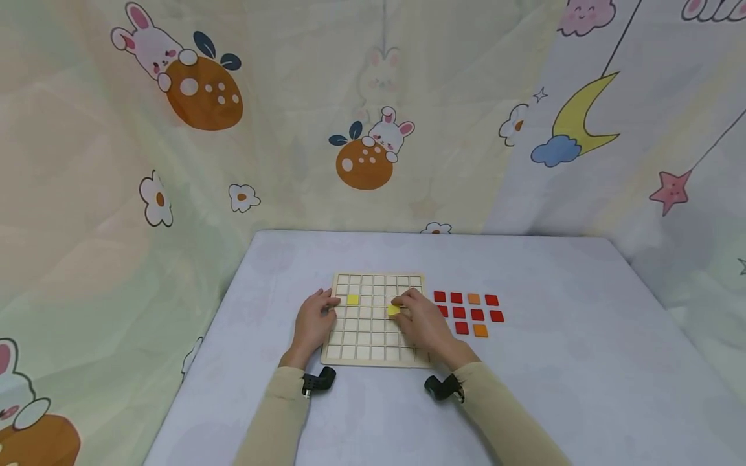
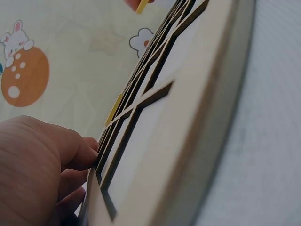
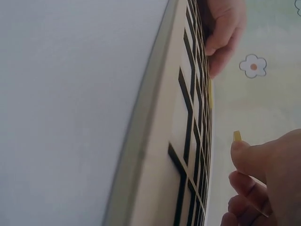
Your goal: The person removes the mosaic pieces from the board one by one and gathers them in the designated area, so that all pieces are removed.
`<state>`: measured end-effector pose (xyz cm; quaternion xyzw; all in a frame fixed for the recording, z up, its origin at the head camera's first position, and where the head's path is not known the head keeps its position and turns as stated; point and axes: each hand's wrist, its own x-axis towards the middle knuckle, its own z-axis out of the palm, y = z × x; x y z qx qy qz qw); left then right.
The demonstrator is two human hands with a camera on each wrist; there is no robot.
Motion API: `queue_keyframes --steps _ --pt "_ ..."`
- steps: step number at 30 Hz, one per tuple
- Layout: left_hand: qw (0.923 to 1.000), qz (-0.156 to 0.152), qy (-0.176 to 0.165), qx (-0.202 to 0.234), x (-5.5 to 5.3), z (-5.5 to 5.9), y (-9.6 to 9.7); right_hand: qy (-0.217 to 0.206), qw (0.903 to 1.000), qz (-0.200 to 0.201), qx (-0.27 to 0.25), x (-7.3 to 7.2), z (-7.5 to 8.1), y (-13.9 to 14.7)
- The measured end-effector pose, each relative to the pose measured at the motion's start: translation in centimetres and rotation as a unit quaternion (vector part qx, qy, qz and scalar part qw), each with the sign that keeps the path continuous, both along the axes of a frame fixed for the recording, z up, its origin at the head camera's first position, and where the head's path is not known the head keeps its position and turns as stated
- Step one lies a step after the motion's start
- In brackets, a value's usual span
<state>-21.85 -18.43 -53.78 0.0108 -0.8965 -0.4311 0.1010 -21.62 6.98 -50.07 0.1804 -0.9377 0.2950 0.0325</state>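
Note:
A pale wooden grid board [image 1: 364,353] lies on the table in the head view. My left hand [image 1: 311,323] grips its left edge; in the left wrist view the thumb of that hand [image 2: 37,165] lies at the rim with the other fingers curled below. Between thumb and fingertips, my right hand [image 1: 428,323] pinches a small yellow square tile [image 1: 393,310] over the right part of the grid. The right wrist view has that tile [image 3: 236,136] raised above the board's surface. Another yellow tile [image 1: 352,299] sits in a cell near the left side.
Right of the board, several red square tiles [image 1: 459,312] and two orange ones [image 1: 480,331] lie in loose rows on the white table [image 1: 571,362]. The right hand partly covers the nearest of them. A patterned cloth [image 1: 291,129] hangs behind the table.

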Motion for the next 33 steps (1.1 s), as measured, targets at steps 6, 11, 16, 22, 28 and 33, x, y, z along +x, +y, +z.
queue_keyframes --steps 6,11,16,22,28,33 --pt "1.0000 0.002 -0.005 0.001 -0.1 0.0 0.1 -0.007 0.9996 -0.027 0.001 0.4 -0.1 1.3" --pt "1.0000 0.004 -0.001 0.000 -0.1 0.0 0.2 -0.011 0.9990 -0.042 0.005 0.9 -0.5 2.4" --pt "1.0000 0.000 0.002 0.000 -0.1 -0.1 0.1 -0.017 0.9983 -0.055 0.000 1.4 -0.8 3.5" --pt "1.0000 0.000 0.000 0.000 -0.1 0.0 0.1 -0.012 0.9979 -0.064 0.002 1.9 -0.7 4.9" --pt "1.0000 -0.001 0.000 -0.002 -0.1 -0.1 0.1 -0.009 0.9965 -0.082 -0.007 2.1 -1.0 7.1" --pt "1.0000 0.000 -0.001 0.002 0.0 -0.1 0.0 -0.005 0.9958 -0.091 -0.011 2.3 -1.4 8.8"
